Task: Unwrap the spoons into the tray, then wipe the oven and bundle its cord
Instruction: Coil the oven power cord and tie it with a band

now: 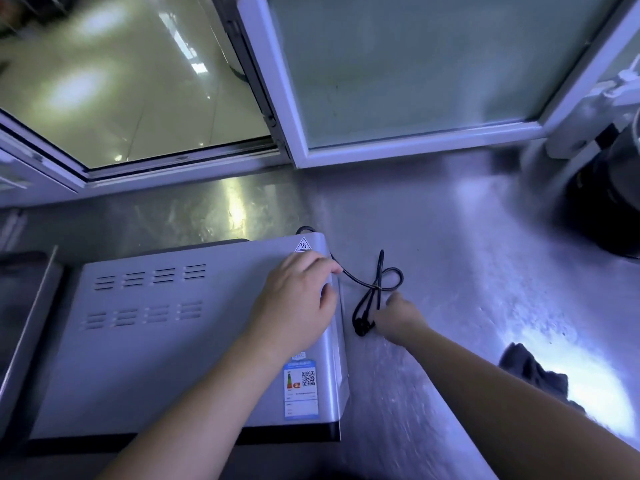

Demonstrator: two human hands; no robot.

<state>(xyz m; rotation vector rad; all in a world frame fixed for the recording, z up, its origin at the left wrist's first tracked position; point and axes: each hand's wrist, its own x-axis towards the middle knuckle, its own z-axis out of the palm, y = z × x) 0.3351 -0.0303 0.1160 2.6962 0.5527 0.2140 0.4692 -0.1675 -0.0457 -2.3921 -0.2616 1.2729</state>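
Silver oven (166, 341) sits at the counter's (450, 237) near left edge. Left hand (298, 299) lies on its far right corner, fingers together, tips touching black cord (381, 268). Right hand (398, 315) pinches the looped cord beside the oven. Grey cloth (533, 372) near right edge.

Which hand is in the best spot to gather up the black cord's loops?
The right hand. It seems to grip the looped cord by its plug on the counter. The left hand rests on the oven, fingertips only at the strand near its corner.
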